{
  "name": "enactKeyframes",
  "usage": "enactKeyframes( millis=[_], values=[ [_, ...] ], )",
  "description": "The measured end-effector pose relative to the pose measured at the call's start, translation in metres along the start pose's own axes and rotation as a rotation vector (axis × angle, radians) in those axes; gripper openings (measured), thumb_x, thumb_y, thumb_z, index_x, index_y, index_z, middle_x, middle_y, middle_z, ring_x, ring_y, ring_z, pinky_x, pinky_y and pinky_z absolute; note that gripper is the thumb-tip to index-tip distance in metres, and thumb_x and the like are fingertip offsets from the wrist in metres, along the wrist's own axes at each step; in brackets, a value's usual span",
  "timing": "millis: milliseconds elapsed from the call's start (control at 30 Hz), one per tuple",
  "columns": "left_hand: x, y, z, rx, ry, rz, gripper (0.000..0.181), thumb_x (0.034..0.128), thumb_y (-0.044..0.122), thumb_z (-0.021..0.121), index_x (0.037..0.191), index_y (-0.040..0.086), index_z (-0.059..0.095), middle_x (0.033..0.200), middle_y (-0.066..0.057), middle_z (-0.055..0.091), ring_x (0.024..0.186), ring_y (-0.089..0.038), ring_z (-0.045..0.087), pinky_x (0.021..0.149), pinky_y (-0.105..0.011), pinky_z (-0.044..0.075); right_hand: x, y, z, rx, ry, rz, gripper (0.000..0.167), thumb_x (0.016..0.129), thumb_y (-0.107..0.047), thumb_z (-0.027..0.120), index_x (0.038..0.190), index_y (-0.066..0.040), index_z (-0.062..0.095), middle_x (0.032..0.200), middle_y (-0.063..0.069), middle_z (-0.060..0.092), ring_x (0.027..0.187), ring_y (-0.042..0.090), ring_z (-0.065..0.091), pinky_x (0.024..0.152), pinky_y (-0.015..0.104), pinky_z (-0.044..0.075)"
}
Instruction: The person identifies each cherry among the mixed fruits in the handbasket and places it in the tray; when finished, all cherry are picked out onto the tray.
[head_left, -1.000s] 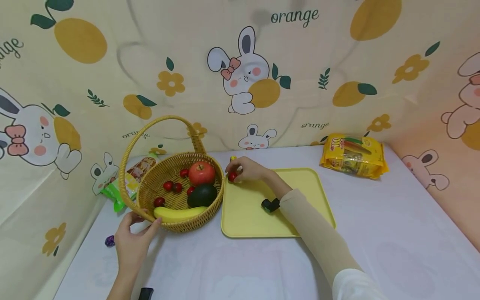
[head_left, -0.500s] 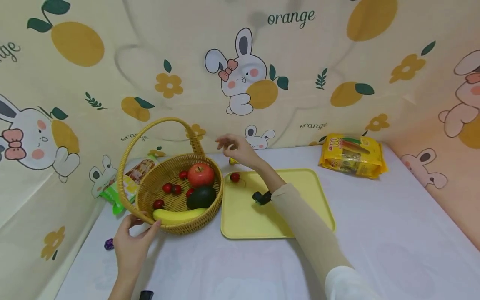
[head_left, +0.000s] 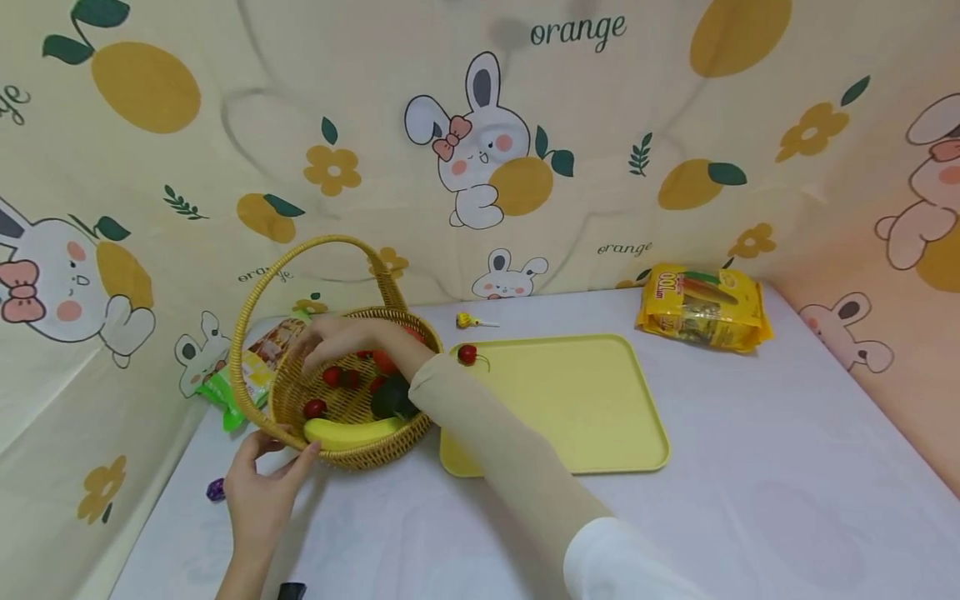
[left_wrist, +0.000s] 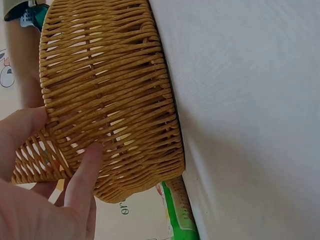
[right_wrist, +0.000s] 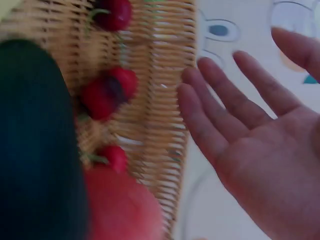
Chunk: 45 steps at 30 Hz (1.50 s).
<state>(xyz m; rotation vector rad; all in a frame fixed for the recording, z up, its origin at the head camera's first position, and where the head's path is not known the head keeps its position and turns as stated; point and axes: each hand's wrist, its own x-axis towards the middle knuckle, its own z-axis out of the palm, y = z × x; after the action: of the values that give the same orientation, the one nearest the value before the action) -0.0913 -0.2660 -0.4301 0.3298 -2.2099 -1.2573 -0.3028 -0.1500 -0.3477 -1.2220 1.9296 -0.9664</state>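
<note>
A wicker basket [head_left: 375,454] with a tall arched handle stands left of the middle. My left hand [head_left: 262,496] grips its near-left rim by the handle's foot; in the left wrist view, fingers [left_wrist: 87,170] lie against the woven wall. My right hand [head_left: 337,337] hovers over the basket's far left side, holding nothing; in the right wrist view its fingers [right_wrist: 252,82] are spread and relaxed. Inside lie a banana [head_left: 352,432], several cherries [right_wrist: 112,12], a red apple [right_wrist: 125,205] and a dark green avocado [right_wrist: 40,145]. My right forearm partly covers the apple and avocado.
A yellow tray [head_left: 577,408] right of the basket bears one cherry [head_left: 467,355]. Behind it lies a yellow lollipop [head_left: 467,320]. A yellow snack packet [head_left: 701,308] is at back right, a green packet [head_left: 255,375] behind the basket, a purple wrapped candy [head_left: 216,490] left.
My right hand first lets go of the cherry on the tray and lifts toward the back, then swings left over the basket. The left hand keeps its grip on the rim.
</note>
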Motion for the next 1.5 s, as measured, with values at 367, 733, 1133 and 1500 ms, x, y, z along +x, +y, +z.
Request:
enactKeyframes(
  millis=[367, 733, 1133, 1500],
  values=[
    [0.002, 0.001, 0.002, -0.016, -0.013, 0.022, 0.037, 0.0775, 0.002, 0.085, 0.107, -0.005, 0.064, 0.095, 0.002, 0.058, 0.087, -0.001, 0.058, 0.064, -0.008, 0.056, 0.019, 0.008, 0.027, 0.105, -0.176, 0.182, 0.055, 0.093, -0.013, 0.065, 0.144, -0.002, 0.05, 0.137, 0.004, 0.056, 0.109, 0.007, 0.056, 0.104, 0.035, 0.05],
    [0.002, -0.001, 0.003, -0.016, -0.008, 0.037, 0.036, 0.0773, 0.0, 0.084, 0.106, -0.006, 0.063, 0.096, 0.0, 0.057, 0.084, 0.001, 0.059, 0.064, -0.01, 0.057, 0.024, 0.014, 0.03, 0.085, -0.242, 0.23, 0.041, 0.094, -0.01, 0.069, 0.133, -0.004, 0.061, 0.119, 0.002, 0.063, 0.098, 0.009, 0.06, 0.099, 0.039, 0.054],
    [0.0, 0.0, 0.003, -0.044, -0.023, 0.01, 0.036, 0.0778, -0.001, 0.084, 0.107, -0.006, 0.063, 0.099, -0.005, 0.058, 0.084, -0.001, 0.06, 0.066, -0.011, 0.058, 0.024, 0.017, 0.037, -0.021, -0.228, 0.236, 0.036, 0.094, -0.002, 0.068, 0.13, -0.003, 0.064, 0.111, 0.006, 0.065, 0.081, 0.018, 0.062, 0.076, 0.033, 0.059],
    [0.0, 0.001, -0.002, -0.046, -0.04, -0.025, 0.037, 0.0793, 0.001, 0.083, 0.109, -0.005, 0.063, 0.098, -0.007, 0.057, 0.071, -0.004, 0.066, 0.065, -0.013, 0.059, 0.02, 0.012, 0.021, -0.072, -0.133, 0.058, 0.027, 0.091, 0.0, 0.071, 0.118, 0.001, 0.07, 0.103, 0.003, 0.068, 0.086, 0.011, 0.062, 0.073, 0.027, 0.06]
  ],
)
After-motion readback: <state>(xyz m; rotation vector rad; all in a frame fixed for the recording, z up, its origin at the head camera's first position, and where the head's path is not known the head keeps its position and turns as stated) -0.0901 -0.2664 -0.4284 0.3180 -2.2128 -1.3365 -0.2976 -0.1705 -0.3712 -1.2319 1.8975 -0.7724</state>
